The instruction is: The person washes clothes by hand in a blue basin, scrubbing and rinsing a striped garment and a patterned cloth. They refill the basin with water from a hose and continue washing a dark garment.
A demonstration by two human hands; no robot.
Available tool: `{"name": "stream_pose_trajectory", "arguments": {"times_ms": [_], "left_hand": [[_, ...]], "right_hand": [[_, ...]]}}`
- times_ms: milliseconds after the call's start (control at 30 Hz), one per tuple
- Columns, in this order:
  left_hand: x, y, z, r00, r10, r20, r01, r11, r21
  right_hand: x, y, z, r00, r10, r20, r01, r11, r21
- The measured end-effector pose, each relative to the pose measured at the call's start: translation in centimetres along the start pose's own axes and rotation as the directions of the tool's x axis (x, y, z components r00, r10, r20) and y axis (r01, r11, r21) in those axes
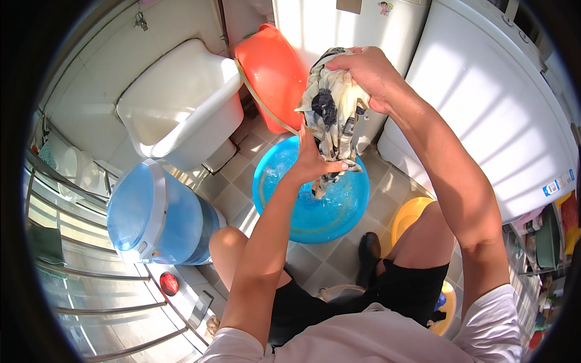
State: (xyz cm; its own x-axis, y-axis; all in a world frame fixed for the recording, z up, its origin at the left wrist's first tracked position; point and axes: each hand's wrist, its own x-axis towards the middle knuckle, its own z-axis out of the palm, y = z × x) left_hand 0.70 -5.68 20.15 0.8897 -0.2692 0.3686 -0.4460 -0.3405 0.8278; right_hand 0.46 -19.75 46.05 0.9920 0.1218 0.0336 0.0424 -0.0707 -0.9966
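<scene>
My right hand (370, 75) is raised and grips the bunched top of a wet cream-coloured cloth (333, 97) with black patches. The cloth hangs down in folds, and its lower tip reaches over a blue plastic basin (281, 218) holding water. Beside the cloth's lower part, my left hand (313, 159) has its thumb and fingers spread wide. Its thumb crosses in front of the fabric, while part of the hand's contact with the cloth is hidden. Drops of water show just below my right hand.
A red tub (272, 68) stands tilted behind the basin, with a hose (258, 95) along it. White sink (181, 104) and blue-lidded appliance (154, 208) are at left. A white washing machine (472, 100) stands right, and a yellow basin (406, 218) is by my knee.
</scene>
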Motion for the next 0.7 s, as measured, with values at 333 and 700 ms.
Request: {"name": "stream_pose_trajectory", "arguments": {"times_ms": [333,700], "left_hand": [[2.6,0.6,-3.3,0.933,-0.308,-0.186,0.177,0.842,-0.509],[-0.9,-1.0,1.6,0.885,-0.457,0.093,0.053,-0.100,-0.994]], "right_hand": [[-4.1,7.8,-6.6,0.994,0.099,0.042,-0.102,0.757,0.645],[-6.7,33.7,3.5,0.962,0.211,0.175,-0.244,0.366,0.898]]}}
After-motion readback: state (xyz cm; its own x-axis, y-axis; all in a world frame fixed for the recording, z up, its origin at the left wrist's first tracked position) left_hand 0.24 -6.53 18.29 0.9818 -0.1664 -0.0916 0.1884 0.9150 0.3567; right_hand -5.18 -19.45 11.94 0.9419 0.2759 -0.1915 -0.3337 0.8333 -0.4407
